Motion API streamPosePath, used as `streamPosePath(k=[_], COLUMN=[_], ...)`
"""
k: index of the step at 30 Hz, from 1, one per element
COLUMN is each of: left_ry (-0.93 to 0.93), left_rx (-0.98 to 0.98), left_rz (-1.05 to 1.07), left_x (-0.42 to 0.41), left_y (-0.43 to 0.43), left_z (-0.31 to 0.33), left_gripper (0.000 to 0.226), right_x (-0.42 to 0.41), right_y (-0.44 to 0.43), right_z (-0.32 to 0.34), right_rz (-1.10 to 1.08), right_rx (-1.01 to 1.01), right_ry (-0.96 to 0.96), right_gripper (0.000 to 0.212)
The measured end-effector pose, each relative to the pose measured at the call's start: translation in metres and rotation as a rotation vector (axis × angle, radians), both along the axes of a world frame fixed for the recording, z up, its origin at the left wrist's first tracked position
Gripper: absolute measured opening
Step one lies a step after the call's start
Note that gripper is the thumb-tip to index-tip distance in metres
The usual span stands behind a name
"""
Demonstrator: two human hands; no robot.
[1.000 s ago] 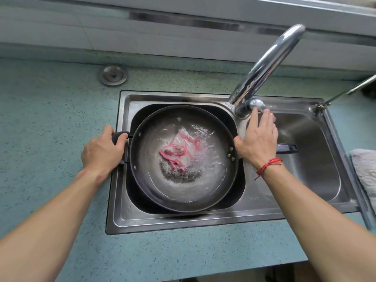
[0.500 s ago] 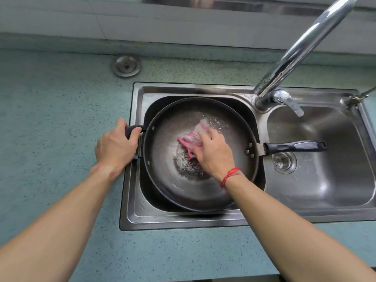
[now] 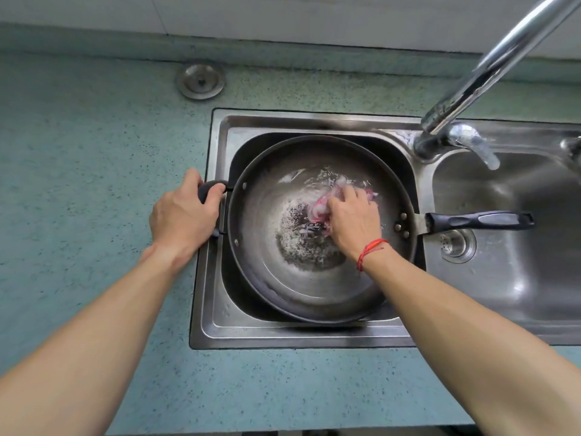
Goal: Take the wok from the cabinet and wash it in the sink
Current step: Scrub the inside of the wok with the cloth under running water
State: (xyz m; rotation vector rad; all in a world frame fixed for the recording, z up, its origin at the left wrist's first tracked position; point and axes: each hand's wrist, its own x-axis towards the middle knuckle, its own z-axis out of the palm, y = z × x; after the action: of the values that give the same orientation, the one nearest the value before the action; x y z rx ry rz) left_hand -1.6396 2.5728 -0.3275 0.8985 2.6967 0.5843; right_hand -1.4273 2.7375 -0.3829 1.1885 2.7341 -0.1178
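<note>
Left hand (image 3: 180, 220) grips the wok (image 3: 317, 278) side handle; right hand (image 3: 353, 223) seemingly clutches a pink cloth (image 3: 320, 209) inside

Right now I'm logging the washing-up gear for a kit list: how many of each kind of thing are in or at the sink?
Woks: 1, the wok in the left basin
Cloths: 1, the pink and white cloth under the right hand
Faucets: 1, the faucet
Loose drain plugs: 1, the plug on the counter
Total: 4
</note>
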Motion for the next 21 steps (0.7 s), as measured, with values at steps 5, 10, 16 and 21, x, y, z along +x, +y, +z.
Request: streamPosePath(k=[5, 10, 16, 21], left_ry=[-0.003, 0.026, 0.020, -0.010], left_rx=[0.006, -0.028, -0.038, -0.052], left_rz=[0.002, 0.020, 0.032, 0.032], left_x=[0.001, 0.002, 0.003, 0.004], left_y=[-0.001, 0.000, 0.001, 0.001], left_z=[0.000, 0.003, 0.006, 0.009], left_gripper=[0.034, 0.036, 0.036, 0.034], right_x=[0.013, 0.032, 0.041, 0.036], right_y=[-0.005, -0.021, -0.042, -0.065], right_z=[0.017, 0.022, 0.033, 0.031], right_rz=[-0.091, 0.026, 0.129, -0.131], right_rx=[-0.153, -0.169, -0.307, -0.215], right_ry=[-0.016, -0.087, -0.115, -0.104], right_gripper=[0.048, 0.030, 0.025, 0.056])
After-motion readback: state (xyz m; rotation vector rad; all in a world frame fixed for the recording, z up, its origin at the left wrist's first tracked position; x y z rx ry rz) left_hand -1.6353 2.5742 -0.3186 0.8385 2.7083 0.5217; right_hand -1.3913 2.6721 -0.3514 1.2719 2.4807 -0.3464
